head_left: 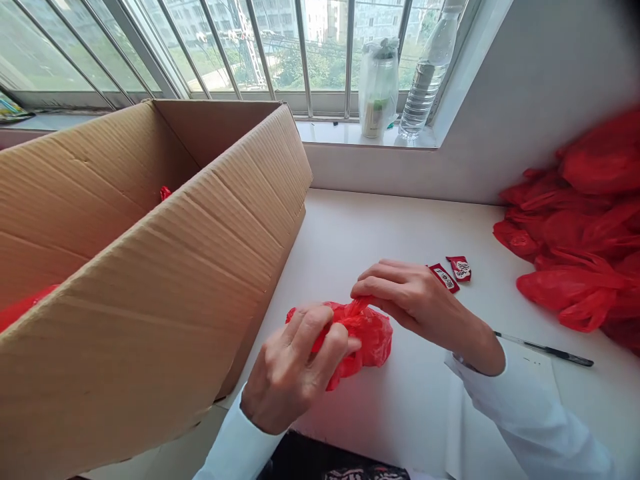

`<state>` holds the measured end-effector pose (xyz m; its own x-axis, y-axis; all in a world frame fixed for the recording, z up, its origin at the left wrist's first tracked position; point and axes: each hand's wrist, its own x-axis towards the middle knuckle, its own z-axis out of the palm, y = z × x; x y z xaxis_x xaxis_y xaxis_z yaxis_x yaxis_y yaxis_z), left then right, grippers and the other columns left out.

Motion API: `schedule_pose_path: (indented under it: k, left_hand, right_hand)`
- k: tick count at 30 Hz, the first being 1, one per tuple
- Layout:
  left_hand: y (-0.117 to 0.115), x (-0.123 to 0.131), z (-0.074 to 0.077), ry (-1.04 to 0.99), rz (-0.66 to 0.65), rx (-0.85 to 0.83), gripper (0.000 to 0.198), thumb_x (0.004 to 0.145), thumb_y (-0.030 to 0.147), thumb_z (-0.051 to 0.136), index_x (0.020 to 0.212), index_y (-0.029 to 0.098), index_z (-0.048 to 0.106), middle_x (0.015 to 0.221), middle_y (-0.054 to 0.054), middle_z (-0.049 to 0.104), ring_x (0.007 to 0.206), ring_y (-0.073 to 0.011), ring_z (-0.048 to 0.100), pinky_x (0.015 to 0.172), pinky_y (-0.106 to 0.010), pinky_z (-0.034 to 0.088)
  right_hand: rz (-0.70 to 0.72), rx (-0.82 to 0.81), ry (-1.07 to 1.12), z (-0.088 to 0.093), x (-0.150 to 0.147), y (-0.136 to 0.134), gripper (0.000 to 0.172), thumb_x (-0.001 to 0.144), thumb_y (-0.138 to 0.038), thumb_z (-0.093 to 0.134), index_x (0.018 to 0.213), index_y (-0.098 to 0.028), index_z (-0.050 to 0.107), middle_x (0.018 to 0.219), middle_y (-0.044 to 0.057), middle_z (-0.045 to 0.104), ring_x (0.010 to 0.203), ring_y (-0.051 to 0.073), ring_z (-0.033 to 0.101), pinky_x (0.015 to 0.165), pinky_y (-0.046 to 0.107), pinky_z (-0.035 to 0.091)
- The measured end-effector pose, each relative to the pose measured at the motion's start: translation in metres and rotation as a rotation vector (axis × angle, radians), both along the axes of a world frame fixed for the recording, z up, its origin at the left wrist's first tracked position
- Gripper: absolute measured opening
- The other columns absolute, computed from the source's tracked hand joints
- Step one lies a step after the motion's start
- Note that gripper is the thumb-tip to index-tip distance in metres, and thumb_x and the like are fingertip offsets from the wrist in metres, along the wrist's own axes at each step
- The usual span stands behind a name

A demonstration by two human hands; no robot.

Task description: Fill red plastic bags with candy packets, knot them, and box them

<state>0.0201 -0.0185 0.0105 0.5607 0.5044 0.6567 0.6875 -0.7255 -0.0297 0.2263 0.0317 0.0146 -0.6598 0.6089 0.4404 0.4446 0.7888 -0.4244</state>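
A small red plastic bag (370, 337) lies on the white table (380, 227) in front of me. My left hand (293, 370) is closed round its near end, fingers wrapped over the plastic. My right hand (415, 297) pinches the bag's bunched top between thumb and fingers. What is inside the bag is hidden. Two small red sachets (453, 272) lie just beyond my right hand.
A large open cardboard box (165, 267) stands at the left with red bags inside. A heap of red bags (580, 233) fills the right side. A black pen (547, 349) lies on a paper sheet. A water bottle (425, 80) and a wrapped jar (379, 90) stand on the sill.
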Motion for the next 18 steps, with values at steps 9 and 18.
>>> schedule_pose_path:
  k: [9, 18]
  left_hand:
    - [-0.029, -0.035, -0.031, 0.021, 0.133, -0.28, 0.031, 0.098, 0.027, 0.036, 0.069, 0.019, 0.045, 0.066, -0.002, 0.046, 0.062, -0.0169, 0.037, 0.061, -0.031, 0.031]
    - [-0.054, -0.046, -0.07, -0.26, 0.091, -0.609, 0.053, 0.095, 0.06, 0.019, 0.071, 0.02, 0.044, 0.062, 0.001, 0.048, 0.054, -0.0115, 0.046, 0.05, -0.024, 0.036]
  right_hand:
    - [-0.12, 0.016, -0.192, -0.05, 0.049, 0.013, 0.025, 0.096, -0.011, 0.037, 0.095, -0.02, 0.06, 0.085, 0.003, 0.068, 0.079, 0.015, 0.059, 0.067, 0.028, 0.041]
    - [-0.16, -0.162, -0.29, -0.061, 0.062, 0.003, 0.041, 0.091, -0.023, 0.049, 0.132, -0.025, 0.046, 0.127, 0.009, 0.058, 0.115, 0.024, 0.054, 0.088, 0.04, 0.05]
